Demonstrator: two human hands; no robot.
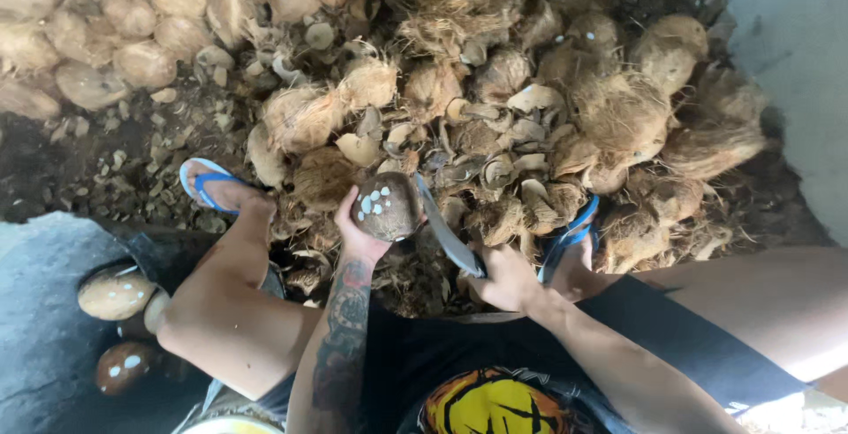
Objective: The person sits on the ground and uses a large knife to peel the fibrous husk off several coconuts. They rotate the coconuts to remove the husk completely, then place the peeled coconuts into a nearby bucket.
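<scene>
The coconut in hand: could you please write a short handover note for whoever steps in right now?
Left hand: grips the coconut, brown with white pared patches, held above the husk pile.
Right hand: holds the knife, blade angled up with its tip beside the coconut.
Done: that coconut is husked and partly pared; three pared ones lie at lower left by the left knee.
Left: brown skin covers most of the held coconut; many coconuts in fibre sit among the husk scraps, more stacked at upper left.
Feet in blue sandals rest at the pile's edge.
</scene>
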